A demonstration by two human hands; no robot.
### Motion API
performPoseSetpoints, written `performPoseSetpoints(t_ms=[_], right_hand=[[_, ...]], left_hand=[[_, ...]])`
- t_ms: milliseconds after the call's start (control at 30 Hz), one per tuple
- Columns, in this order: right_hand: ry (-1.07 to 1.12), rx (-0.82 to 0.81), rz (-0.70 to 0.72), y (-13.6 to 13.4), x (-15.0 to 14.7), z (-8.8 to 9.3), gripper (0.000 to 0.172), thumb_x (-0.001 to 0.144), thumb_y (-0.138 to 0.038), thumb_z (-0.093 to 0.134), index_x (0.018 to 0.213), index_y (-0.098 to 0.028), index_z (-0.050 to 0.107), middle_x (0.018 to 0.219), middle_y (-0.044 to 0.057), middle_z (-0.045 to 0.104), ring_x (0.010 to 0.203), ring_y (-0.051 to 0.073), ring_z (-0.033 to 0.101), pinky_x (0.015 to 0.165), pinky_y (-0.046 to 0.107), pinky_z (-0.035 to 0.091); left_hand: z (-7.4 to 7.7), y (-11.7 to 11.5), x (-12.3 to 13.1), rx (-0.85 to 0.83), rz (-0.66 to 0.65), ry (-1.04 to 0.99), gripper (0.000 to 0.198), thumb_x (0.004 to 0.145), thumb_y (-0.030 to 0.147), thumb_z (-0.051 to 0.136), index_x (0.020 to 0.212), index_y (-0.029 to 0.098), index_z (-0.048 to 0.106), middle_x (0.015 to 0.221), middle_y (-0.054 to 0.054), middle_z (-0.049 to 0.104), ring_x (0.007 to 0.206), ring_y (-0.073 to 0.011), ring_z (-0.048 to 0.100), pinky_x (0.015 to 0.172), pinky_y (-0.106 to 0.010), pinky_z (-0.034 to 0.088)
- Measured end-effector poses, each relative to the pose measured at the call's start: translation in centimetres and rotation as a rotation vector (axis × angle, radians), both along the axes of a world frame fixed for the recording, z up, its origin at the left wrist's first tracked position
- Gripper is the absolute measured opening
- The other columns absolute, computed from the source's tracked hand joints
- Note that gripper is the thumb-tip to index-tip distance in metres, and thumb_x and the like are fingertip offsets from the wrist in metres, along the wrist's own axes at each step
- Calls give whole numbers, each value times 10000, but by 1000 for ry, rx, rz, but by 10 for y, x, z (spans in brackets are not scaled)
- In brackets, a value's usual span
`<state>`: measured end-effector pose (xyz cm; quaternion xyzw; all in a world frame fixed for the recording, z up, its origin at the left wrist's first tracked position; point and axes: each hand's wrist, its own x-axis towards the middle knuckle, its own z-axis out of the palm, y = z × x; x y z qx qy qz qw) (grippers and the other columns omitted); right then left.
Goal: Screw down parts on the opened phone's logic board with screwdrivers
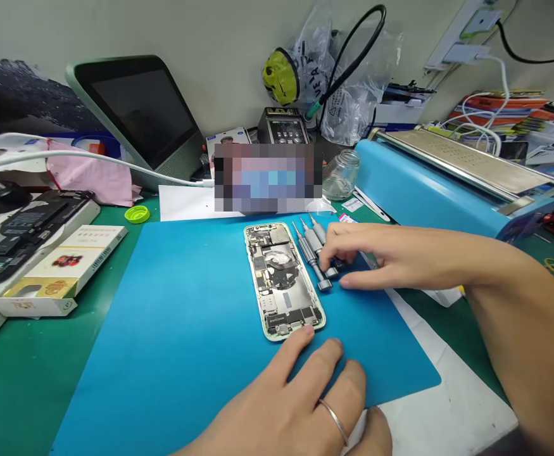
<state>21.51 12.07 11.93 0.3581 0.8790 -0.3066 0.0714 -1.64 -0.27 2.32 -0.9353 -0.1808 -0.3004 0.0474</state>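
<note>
An opened phone housing (283, 294) lies on the blue mat (176, 329), its circuit boards, metal plates and round coil area showing. My left hand (300, 399), wearing a ring, rests on the mat below it with fingers spread. Its index fingertip touches the housing's bottom edge. Beside the housing's right side lie silver precision screwdrivers (309, 253), tips pointing away from me. My right hand (357, 250) reaches over them from the right, fingers bent and thumb held apart. Whether its fingertips touch a screwdriver handle is partly hidden.
A blurred-out patch (267, 180) covers something behind the mat. Nearby stand a tablet-like display (138, 107), a glass jar (342, 174) and a blue machine (428, 183) with a metal plate. On the left lie a white-and-gold box (68, 266) and a green cap (137, 214).
</note>
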Motion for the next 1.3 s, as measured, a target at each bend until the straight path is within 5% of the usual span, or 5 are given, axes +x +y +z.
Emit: performPoseSetpoints(t_ms=[367, 633, 867, 1133, 1300], right_hand=[[43, -5, -70, -2, 0, 4, 238, 1016, -447, 596, 1043, -261, 742, 1022, 43, 641, 913, 208, 619, 803, 345, 465], [533, 89, -208, -1, 8, 8, 116, 907, -388, 779, 1000, -318, 785, 1059, 27, 713, 1012, 203, 663, 823, 302, 551], [820, 226, -493, 3, -9, -10, 217, 916, -454, 759, 981, -248, 736, 886, 25, 728, 651, 139, 640, 549, 272, 548], [739, 550, -483, 0, -23, -39, 386, 946, -319, 732, 1325, -328, 662, 1057, 3, 736, 911, 194, 712, 781, 337, 615], [650, 610, -479, -21, -44, -29, 508, 994, -225, 665, 1469, -358, 540, 1122, 16, 740, 1034, 218, 732, 860, 345, 637]], left_hand=[[-8, 4, 4, 86, 37, -14, 139, 1006, 372, 695, 1131, 317, 722, 1198, 43, 676, 1163, -189, 601, 984, -371, 612], [-14, 3, 9, 86, 47, -50, 131, 1026, 340, 667, 1136, 308, 731, 1185, 60, 676, 1145, -160, 603, 980, -351, 622], [-9, 5, 3, 79, 21, 6, 167, 1034, 329, 658, 1190, 302, 713, 1215, 34, 680, 1173, -185, 613, 999, -389, 619], [-6, 5, 1, 91, 3, 50, 203, 1033, 325, 657, 1230, 300, 697, 1256, 9, 683, 1207, -219, 607, 1005, -404, 598], [-6, 0, 5, 44, 60, -19, 166, 1077, 298, 581, 1141, 284, 734, 1184, 48, 721, 1167, -176, 628, 1019, -361, 571]])
